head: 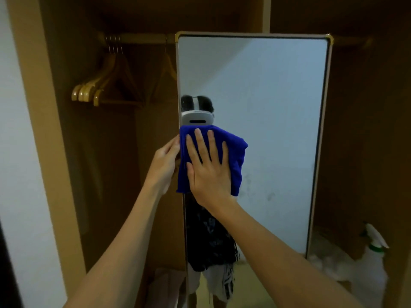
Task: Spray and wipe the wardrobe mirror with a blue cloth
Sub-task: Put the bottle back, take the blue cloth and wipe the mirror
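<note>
A tall framed mirror stands inside the wooden wardrobe. A blue cloth lies flat against its left part at mid height. My right hand presses on the cloth with fingers spread, palm flat. My left hand grips the mirror's left frame edge, its fingers curled behind the cloth's left side. A white spray bottle with a green collar stands low at the right, inside the wardrobe. Smudges show on the glass to the right of the cloth.
Several wooden hangers hang from a rail at upper left. A white wall borders the wardrobe's left side panel. White crumpled material lies on the wardrobe floor beside the mirror's foot. The mirror reflects a person wearing a headset.
</note>
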Available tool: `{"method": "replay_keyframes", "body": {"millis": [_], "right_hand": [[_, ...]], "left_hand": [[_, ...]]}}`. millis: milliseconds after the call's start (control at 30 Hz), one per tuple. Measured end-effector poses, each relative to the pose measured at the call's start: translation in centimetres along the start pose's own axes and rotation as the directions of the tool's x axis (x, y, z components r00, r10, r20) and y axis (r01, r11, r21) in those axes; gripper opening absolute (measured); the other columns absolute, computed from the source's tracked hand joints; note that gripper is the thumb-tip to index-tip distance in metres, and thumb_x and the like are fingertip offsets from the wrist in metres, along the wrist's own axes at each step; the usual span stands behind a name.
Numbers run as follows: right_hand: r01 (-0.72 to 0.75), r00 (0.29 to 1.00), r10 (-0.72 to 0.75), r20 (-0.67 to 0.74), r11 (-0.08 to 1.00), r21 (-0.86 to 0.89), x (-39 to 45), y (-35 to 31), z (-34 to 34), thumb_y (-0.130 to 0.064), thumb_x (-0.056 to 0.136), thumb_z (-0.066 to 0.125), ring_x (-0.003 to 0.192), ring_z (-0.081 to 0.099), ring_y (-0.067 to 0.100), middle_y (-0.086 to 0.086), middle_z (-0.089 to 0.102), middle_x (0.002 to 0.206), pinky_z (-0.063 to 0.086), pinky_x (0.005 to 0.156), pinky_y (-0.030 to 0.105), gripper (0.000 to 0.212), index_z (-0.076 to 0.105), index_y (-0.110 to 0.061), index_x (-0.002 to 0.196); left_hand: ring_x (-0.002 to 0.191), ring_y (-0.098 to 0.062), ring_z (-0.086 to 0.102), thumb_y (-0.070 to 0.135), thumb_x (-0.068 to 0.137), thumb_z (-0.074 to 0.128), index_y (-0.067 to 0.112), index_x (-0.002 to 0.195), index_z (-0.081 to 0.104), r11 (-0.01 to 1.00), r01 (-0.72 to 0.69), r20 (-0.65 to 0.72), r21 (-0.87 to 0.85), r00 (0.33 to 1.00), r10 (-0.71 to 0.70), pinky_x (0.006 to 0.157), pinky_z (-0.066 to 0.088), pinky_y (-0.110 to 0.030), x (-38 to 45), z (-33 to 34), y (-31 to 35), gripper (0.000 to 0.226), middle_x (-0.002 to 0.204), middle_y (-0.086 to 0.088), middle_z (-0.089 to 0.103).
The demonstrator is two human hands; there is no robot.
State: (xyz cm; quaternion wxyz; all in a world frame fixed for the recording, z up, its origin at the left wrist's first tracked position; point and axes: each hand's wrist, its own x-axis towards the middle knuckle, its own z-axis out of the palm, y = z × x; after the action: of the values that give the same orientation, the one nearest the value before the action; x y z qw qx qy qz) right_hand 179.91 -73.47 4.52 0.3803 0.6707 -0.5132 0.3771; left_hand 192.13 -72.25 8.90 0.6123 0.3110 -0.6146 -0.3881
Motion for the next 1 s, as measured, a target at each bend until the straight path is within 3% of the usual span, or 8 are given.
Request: {"method": "replay_keyframes", "body": {"millis": [67,133,233,467,533,633,800,1000], "right_hand": [[-0.020,1.000,0.020,-0.003,1.000,0.005,0.0,-0.3,0.1,-0.033,0.104,0.025,0.152,-0.007,0.028,0.006,-0.002,0.166,0.005,0.123,0.054,0.060,0.002,-0.018,0.158],[-0.028,1.000,0.028,-0.002,1.000,0.001,0.0,-0.4,0.2,-0.033,0.104,0.025,0.152,-0.007,0.028,0.006,-0.002,0.166,0.004,0.123,0.054,0.060,0.002,-0.019,0.158],[-0.021,1.000,0.021,0.008,1.000,-0.016,0.0,-0.2,0.2,-0.033,0.104,0.024,0.152,-0.008,0.028,0.006,-0.003,0.165,0.005,0.123,0.054,0.060,0.000,-0.018,0.157],[0.042,0.999,-0.042,-0.019,0.999,0.006,-0.1,1.4,0.1,-0.035,0.104,0.027,0.153,-0.002,0.026,0.004,0.006,0.165,0.001,0.124,0.049,0.058,0.009,-0.019,0.157],[0.054,0.998,-0.054,-0.029,0.999,0.003,-0.3,2.3,0.1,-0.034,0.104,0.028,0.153,-0.001,0.025,0.003,0.008,0.165,0.002,0.124,0.049,0.058,0.010,-0.020,0.157],[0.033,0.998,-0.035,-0.052,0.999,-0.035,-1.2,5.1,0.1,-0.035,0.104,0.027,0.153,0.000,0.025,0.003,0.008,0.165,0.002,0.124,0.049,0.058,0.010,-0.020,0.157],[-0.021,0.992,0.005,-0.127,0.992,-0.126,-3.2,11.8,-0.2,-0.034,0.104,0.026,0.152,0.006,0.027,0.004,0.014,0.164,0.007,0.123,0.050,0.056,0.014,-0.019,0.157],[-0.199,0.963,0.166,-0.212,0.970,-0.142,-6.0,19.4,-0.8,-0.034,0.103,0.017,0.152,0.005,0.026,0.004,0.011,0.164,0.009,0.123,0.051,0.057,0.008,-0.018,0.157]], "left_hand": [[0.113,-0.004,0.059,0.033,0.106,0.038,0.036,0.131,0.055,1.000,-0.008,-0.028,0.012,1.000,0.008,0.101,0.046,-0.031,-0.5,0.1,-0.5,0.030,0.129,0.009,0.063],[0.109,-0.007,0.064,0.034,0.106,0.039,0.040,0.116,0.060,0.998,-0.011,-0.067,0.057,0.998,0.014,0.103,0.049,-0.037,-0.7,0.4,-1.0,0.023,0.119,0.009,0.068],[0.110,-0.014,0.067,0.035,0.105,0.042,0.030,0.117,0.066,0.995,-0.021,-0.141,0.096,0.989,0.034,0.104,0.049,-0.046,-1.3,1.1,-1.9,0.027,0.115,0.005,0.072],[0.099,-0.011,0.069,0.028,0.106,0.042,0.030,0.109,0.068,0.992,-0.071,-0.250,0.108,0.963,0.096,0.089,0.053,-0.031,-1.3,2.1,-2.2,0.026,0.104,0.007,0.073],[0.089,-0.019,0.068,0.030,0.106,0.042,0.030,0.098,0.068,0.989,-0.080,-0.230,0.123,0.967,0.107,0.085,0.053,-0.036,-1.2,1.9,-2.3,0.027,0.094,0.004,0.071],[0.075,-0.026,0.051,0.033,0.105,0.042,0.020,0.084,0.063,0.984,-0.090,-0.206,0.152,0.971,0.121,0.075,0.044,-0.042,-1.1,1.8,-2.5,0.032,0.076,-0.005,0.056],[0.072,-0.023,0.045,0.030,0.106,0.043,-0.011,0.094,0.055,0.981,-0.134,-0.233,0.140,0.959,0.164,0.072,0.039,-0.040,-0.9,2.1,-3.1,0.044,0.080,-0.012,0.053],[0.075,-0.027,0.040,0.030,0.105,0.045,0.005,0.090,0.060,0.987,-0.155,-0.232,0.033,0.960,0.158,0.066,0.035,-0.037,-0.7,1.9,-3.6,0.033,0.081,-0.012,0.047]]}}
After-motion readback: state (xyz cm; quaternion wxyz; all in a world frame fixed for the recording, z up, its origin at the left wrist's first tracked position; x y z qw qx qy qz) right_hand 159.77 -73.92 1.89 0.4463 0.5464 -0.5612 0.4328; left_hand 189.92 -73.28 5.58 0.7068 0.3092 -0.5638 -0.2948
